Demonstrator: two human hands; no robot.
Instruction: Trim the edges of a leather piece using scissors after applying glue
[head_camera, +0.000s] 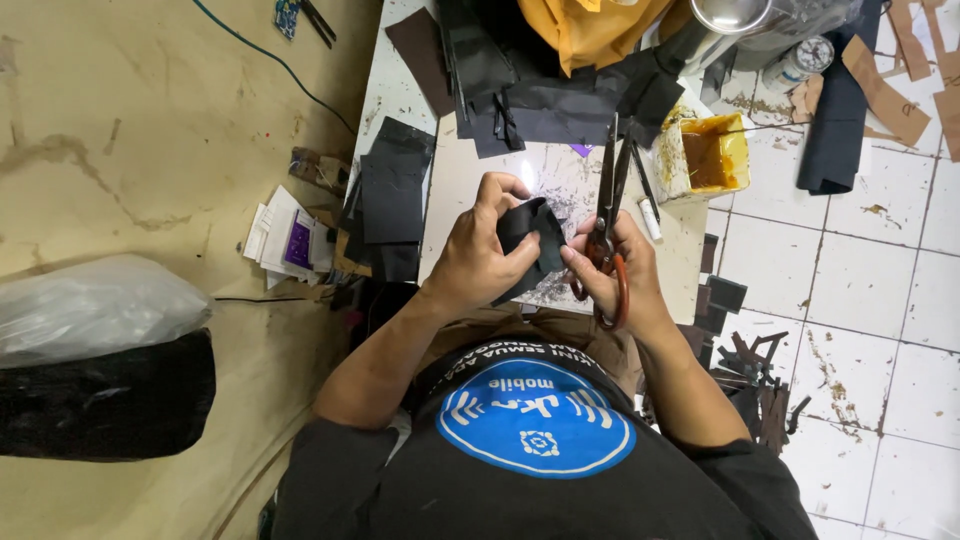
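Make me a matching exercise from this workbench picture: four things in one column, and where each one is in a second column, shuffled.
Things
1. scissors
2. black piece
3. glue tub
4. clear plastic bag

Places
A. pinched between the fingers of both hands
B. on the floor at the far left of the picture
C. in the right hand, blades pointing away from the person
D. on the board's right edge, open, with brownish stuff inside

Pairs: 1-C, 2-A, 3-D, 4-B. The left hand grips the black piece from the left.
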